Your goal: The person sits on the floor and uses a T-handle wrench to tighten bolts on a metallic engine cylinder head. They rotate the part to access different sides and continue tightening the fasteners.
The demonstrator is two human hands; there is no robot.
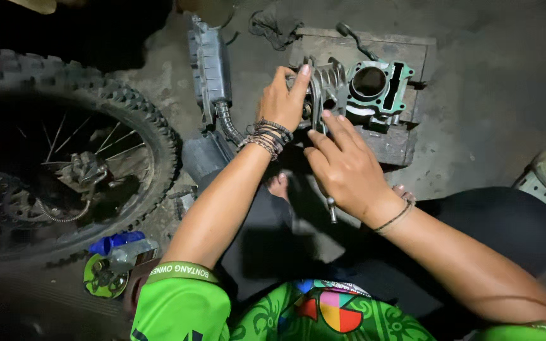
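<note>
Engine cylinder block (364, 88) with green gasket on wooden board (406, 53) on the floor, left hand (284, 98) in closed grip on its finned side, right hand (344, 167) fingers extended, touching the block, spoked motorcycle wheel (64, 164) well apart.

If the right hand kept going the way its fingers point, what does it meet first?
Probably the grey finned metal cylinder part on the wooden block; the right hand seems to already touch it, though depth is unclear.

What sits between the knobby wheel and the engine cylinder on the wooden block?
In the head view, a grey ribbed exhaust part with its flexible hose, plus the left hand.
</note>
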